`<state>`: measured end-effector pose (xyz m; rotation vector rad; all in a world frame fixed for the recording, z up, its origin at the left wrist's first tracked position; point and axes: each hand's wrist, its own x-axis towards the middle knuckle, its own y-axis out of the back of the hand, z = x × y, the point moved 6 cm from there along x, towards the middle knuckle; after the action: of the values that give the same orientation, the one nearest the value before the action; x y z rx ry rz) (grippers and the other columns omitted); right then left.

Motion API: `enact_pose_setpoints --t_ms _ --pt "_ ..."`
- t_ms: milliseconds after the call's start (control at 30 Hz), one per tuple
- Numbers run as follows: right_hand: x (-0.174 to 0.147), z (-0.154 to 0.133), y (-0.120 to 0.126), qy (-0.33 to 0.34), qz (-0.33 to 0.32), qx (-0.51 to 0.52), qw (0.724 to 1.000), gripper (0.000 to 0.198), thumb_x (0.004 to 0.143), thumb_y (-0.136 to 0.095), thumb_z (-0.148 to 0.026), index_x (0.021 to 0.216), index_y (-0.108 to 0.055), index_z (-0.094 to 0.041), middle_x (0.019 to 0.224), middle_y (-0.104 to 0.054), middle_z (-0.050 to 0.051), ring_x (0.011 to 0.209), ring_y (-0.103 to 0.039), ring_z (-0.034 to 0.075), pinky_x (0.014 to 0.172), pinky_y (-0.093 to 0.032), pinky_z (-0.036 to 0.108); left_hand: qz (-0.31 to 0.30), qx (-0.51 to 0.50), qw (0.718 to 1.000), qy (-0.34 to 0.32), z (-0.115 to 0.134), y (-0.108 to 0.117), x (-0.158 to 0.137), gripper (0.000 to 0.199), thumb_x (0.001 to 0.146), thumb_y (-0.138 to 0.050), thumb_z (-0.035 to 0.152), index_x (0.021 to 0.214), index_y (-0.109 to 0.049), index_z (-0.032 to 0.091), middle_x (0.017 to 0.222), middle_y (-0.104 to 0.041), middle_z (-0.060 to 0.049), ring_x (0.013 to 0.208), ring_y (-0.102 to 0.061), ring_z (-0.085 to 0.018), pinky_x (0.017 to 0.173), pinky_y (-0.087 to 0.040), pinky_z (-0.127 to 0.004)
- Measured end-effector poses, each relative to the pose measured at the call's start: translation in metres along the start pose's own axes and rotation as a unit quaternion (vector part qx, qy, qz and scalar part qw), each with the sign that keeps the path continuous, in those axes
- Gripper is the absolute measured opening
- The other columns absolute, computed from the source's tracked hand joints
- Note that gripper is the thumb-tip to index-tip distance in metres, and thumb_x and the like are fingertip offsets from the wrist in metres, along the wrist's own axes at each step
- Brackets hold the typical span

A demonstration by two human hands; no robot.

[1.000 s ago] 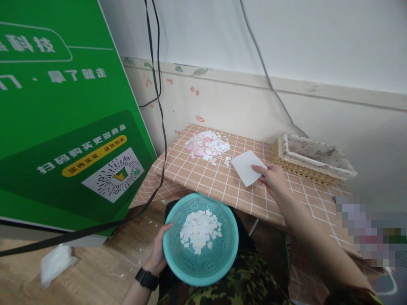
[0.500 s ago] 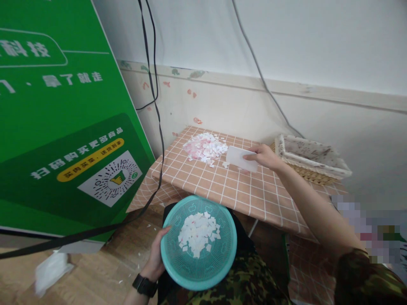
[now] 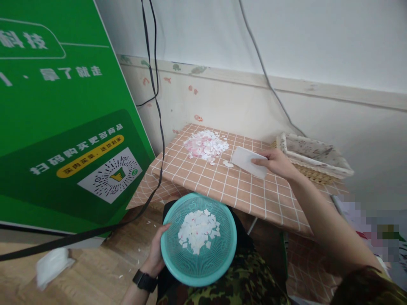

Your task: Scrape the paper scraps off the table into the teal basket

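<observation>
My left hand [image 3: 158, 249] grips the left rim of a teal plastic sieve basket [image 3: 219, 258] in front of my lap. White paper scraps [image 3: 199, 231] are heaped inside it. Over the checkered tabletop, my right hand [image 3: 275, 163] is closed on the right end of a flat, white, translucent scraper [image 3: 248, 162]. A few loose scraps [image 3: 227, 163] lie by the scraper's left edge. Farther left on the cloth is a larger pile of white and pinkish paper scraps [image 3: 206, 144].
A cloth-lined wicker basket [image 3: 313, 163] sits at the table's right end by the wall. To the left stands a green printed panel [image 3: 63, 106], with a black strap [image 3: 161, 144] hanging before it. A white plastic bag [image 3: 54, 267] lies on the floor.
My right hand and the scraper have shifted right and slightly toward me, away from the pile. The left hand still holds the sieve basket in about the same place.
</observation>
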<state>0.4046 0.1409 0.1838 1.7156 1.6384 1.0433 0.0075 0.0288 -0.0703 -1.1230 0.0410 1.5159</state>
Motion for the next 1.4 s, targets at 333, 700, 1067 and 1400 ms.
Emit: enact_pose_setpoints --t_ms 333,700,1067,1400 --pt "-0.016 0.002 -0.016 0.001 0.011 0.011 1.000 0.034 0.079 -0.054 -0.045 0.079 -0.072 -0.016 0.064 -0.062 0.001 0.059 -0.054 0.017 0.053 -0.037 0.027 -0.009 0.009 1.000 -0.001 0.000 -0.003 -0.001 0.019 0.071 -0.067 0.030 0.081 -0.069 0.013 0.072 -0.073 -0.005 0.062 -0.066 -0.020 0.066 -0.053 -0.033" --pt "-0.002 -0.002 -0.024 0.015 -0.026 0.058 0.998 0.032 0.077 -0.058 -0.045 0.077 -0.072 -0.016 0.071 -0.065 0.002 0.064 -0.056 0.017 0.056 -0.039 0.027 0.000 0.009 1.000 0.008 -0.001 0.000 0.000 0.018 0.071 -0.068 0.029 0.079 -0.069 0.013 0.069 -0.073 -0.005 0.061 -0.066 -0.021 0.065 -0.053 -0.035" --pt "0.000 -0.006 -0.026 0.010 -0.032 0.087 0.996 0.034 0.076 -0.059 -0.047 0.076 -0.071 -0.015 0.067 -0.062 0.003 0.061 -0.052 0.015 0.054 -0.038 0.026 0.007 0.013 1.000 0.020 -0.002 -0.001 -0.002 0.019 0.071 -0.067 0.029 0.080 -0.071 0.013 0.070 -0.074 -0.006 0.061 -0.067 -0.022 0.065 -0.054 -0.036" --pt "0.016 -0.011 -0.034 0.038 -0.022 0.028 0.999 0.031 0.081 -0.054 -0.044 0.080 -0.072 -0.017 0.067 -0.062 0.000 0.062 -0.053 0.015 0.056 -0.037 0.026 0.013 0.008 0.999 0.031 -0.004 -0.005 -0.003 0.017 0.073 -0.066 0.028 0.076 -0.071 0.012 0.067 -0.074 -0.006 0.058 -0.066 -0.020 0.063 -0.053 -0.031"
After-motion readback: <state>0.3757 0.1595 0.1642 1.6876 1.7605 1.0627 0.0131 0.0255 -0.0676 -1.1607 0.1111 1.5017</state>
